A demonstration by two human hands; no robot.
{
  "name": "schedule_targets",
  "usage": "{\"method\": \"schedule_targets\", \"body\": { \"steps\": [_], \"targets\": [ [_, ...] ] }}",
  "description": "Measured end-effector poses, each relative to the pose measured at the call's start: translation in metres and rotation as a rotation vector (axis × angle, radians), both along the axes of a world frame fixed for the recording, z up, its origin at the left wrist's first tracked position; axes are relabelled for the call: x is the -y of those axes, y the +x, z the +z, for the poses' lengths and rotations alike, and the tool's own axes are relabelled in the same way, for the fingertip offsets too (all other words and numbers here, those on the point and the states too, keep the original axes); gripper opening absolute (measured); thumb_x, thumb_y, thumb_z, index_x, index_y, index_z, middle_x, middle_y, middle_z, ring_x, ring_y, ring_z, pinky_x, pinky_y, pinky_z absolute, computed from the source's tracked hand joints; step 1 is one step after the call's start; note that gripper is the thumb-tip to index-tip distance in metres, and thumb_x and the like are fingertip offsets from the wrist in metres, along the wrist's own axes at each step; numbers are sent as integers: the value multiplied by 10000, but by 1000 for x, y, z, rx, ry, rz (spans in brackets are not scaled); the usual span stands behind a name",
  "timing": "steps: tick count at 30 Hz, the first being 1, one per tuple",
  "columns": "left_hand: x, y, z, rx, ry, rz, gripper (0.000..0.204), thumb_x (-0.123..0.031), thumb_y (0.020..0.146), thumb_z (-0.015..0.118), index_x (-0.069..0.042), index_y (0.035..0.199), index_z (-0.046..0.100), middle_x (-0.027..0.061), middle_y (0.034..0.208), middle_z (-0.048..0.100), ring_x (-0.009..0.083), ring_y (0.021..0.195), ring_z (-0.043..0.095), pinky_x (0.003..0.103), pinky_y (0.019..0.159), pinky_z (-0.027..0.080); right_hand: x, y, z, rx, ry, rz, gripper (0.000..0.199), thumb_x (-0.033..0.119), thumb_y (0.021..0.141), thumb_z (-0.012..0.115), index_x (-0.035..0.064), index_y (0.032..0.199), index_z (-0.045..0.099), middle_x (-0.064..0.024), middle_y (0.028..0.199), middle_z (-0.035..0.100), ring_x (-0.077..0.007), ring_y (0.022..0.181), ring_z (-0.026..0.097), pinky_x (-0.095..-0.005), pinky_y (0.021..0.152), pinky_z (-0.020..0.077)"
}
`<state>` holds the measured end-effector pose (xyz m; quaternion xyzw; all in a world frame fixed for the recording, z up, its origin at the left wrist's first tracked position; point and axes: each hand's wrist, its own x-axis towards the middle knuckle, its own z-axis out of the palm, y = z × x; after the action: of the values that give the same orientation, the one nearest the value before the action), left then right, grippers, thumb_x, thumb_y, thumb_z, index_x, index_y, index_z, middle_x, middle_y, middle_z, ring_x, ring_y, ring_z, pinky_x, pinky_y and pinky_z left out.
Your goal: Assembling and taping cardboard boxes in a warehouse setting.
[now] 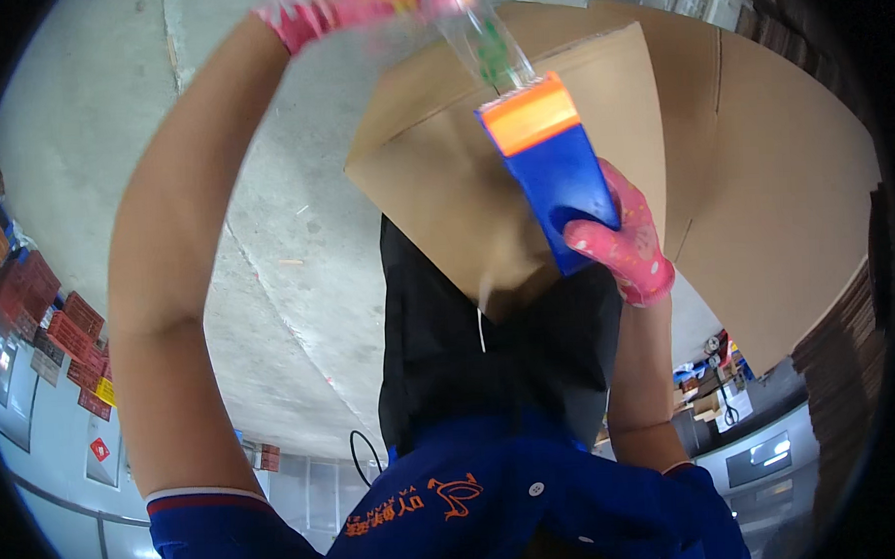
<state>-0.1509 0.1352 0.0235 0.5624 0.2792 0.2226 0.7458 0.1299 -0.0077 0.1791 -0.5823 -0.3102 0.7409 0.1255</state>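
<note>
My right hand (623, 236), in a pink patterned glove, is wrapped round the blue body of a tape dispenser (552, 167) with an orange end. From that end a strip of clear tape (491, 53) with green print runs up toward the top of the view. My left hand (359, 9), gloved in pink too, is blurred and partly cut off by the upper edge; its fingertips meet the far end of the strip. Below the dispenser lies a brown cardboard box (434, 176) with folded flaps, close in front of my black-clad legs.
More brown cardboard (759, 180) spreads to the right, beside stacked flat cardboard (844, 354). Grey concrete floor (271, 315) lies to the left. Red crates (75, 332) stand by the far left wall. Assorted small items (722, 368) sit at the lower right.
</note>
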Motion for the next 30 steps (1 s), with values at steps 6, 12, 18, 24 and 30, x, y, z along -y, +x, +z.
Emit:
{"method": "schedule_targets", "body": {
  "steps": [6,12,18,24,30],
  "targets": [
    [-68,-64,-47,-253,-63,86,100,-112,842,661,-63,920,625,-7,826,608,81,740,548,237,655,460,13,16,-7,-75,-98,-76,571,245,661,813,3,1103,544,-27,947,590,-104,870,528,-271,790,427],
    [-50,-51,-72,-249,-95,57,84,-117,842,659,-80,910,627,-13,784,591,86,705,536,241,629,452,8,15,-2,-72,-140,-92,648,240,623,855,-4,1132,537,-37,972,601,-117,892,541,-284,815,432],
    [-1,-25,-138,-562,364,-92,129,-195,875,578,-86,924,627,21,832,615,117,759,561,270,669,471,2,14,1,28,-206,62,620,221,618,856,-11,1102,546,-55,973,605,-121,901,538,-296,829,429],
    [78,46,-162,-380,-81,-47,265,-249,899,565,-66,1084,619,54,1084,591,200,1063,536,299,923,411,2,11,4,73,-270,94,646,235,604,863,-15,1106,544,-63,970,602,-124,903,538,-299,834,425],
    [88,68,-127,-1144,-169,84,533,-397,905,513,-64,1318,455,127,1388,411,291,1269,408,345,1037,342,1,10,6,51,-242,104,668,251,633,845,-11,1157,524,-58,1008,586,-126,943,531,-294,850,416]
  ]
}}
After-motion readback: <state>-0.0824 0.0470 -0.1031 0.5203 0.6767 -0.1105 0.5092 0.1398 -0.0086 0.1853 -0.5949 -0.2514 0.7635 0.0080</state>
